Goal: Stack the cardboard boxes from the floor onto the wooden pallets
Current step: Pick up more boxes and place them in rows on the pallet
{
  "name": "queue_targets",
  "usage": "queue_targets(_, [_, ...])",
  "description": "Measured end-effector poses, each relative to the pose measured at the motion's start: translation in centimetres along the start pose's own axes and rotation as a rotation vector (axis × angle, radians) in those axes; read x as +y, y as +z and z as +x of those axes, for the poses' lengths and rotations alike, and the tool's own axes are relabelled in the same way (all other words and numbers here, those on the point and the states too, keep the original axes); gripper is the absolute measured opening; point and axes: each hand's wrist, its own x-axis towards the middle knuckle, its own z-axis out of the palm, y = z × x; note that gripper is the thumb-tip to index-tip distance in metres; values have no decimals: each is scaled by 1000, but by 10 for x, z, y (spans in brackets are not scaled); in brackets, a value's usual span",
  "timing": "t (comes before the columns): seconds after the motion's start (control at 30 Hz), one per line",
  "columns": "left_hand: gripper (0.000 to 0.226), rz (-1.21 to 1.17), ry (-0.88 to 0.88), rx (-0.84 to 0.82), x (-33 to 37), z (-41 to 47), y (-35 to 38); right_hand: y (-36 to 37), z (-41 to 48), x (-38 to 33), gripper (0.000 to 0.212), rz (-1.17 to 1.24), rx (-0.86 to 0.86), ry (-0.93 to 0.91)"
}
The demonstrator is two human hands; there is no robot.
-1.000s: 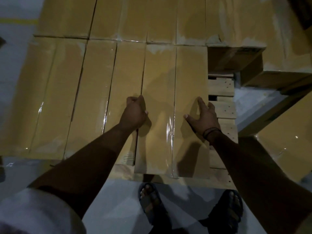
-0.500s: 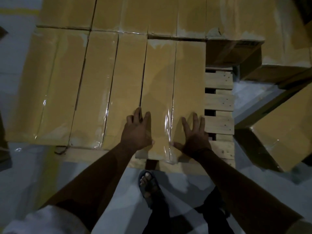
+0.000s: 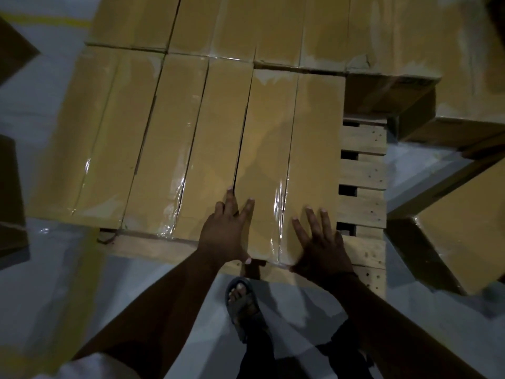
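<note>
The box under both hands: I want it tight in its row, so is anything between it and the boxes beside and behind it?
Nothing visible. The left hand and right hand lie flat on the box; only thin dark gaps part it from the neighbour box and the back row. Bare pallet lies to its right.

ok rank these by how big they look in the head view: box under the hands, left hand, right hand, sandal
1. box under the hands
2. left hand and right hand, alike, not ranked
3. sandal, farther away

Mustard-brown boxes [image 3: 287, 138] under glossy clear tape, pale wooden pallet [image 3: 363, 170], grey floor [image 3: 41, 283] with a yellow stripe [image 3: 52, 20], dark grey sandal [image 3: 243, 305].
</note>
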Motion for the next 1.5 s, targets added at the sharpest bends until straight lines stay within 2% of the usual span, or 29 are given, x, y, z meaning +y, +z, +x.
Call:
queue_targets(0.13, [141, 35, 29, 38, -7, -1, -2, 0, 9, -1, 131, -11, 27, 7])
queue_targets(0.37, [141, 44, 6, 43, -5, 0, -1, -4, 11, 3, 131, 64, -45, -1])
queue_targets(0.43, [142, 32, 6, 46, -4, 2, -2, -13, 14, 4, 125, 229, 68, 120])
queue_targets(0.5, [142, 19, 3, 47, -3, 4, -2, -15, 22, 5, 118, 524, 201, 378])
queue_targets(0.57, [142, 18, -2, 45, -3, 4, -1, -16, 35, 5, 115, 920, 197, 581])
queue_targets(0.6, [141, 20, -3, 40, -3, 4, -2, -19, 40, 5, 115, 1053, 181, 605])
queue_targets(0.67, [140, 22, -7, 23, 0, 4, -3, -23, 39, 11, 109, 1164, 158, 589])
queue_targets(0.77, [138, 45, -16, -3, 8, 6, -6, -27, 36, 23, 84, 1349, 181, 614])
queue_targets(0.87, [130, 24, -37, -6, 22, 13, -6, -26, 41, 21, 89, 1422, 256, 803])
queue_targets(0.93, [128, -4, -65, -32, 28, 20, -6, -28, 47, 19, 65, 1449, 156, 788])
queue_targets(0.97, [128, -13, -75, -51, 31, 21, -6, -29, 50, 22, 60, 1454, 88, 763])
queue_targets(1.03, [129, -8, -87, -60, 33, 22, -8, -35, 51, 28, 59, 1379, 53, 686])
queue_targets(1.17, [129, -34, -106, -89, 36, 25, -10, -33, 52, 10, 83, 461, 306, 376])
queue_targets(1.2, [129, -40, -109, -92, 37, 24, -11, -35, 55, -1, 85, 335, 313, 271])
queue_targets(1.3, [127, -34, -109, -101, 36, 24, -11, -30, 62, -30, 81, 102, 69, 66])
queue_targets(1.37, [128, -25, -120, -106, 35, 25, -9, -22, 62, -37, 79, 30, -25, 59])
queue_targets(1.5, [128, -15, -132, -111, 37, 28, -6, -21, 65, -36, 83, -20, -98, 64])
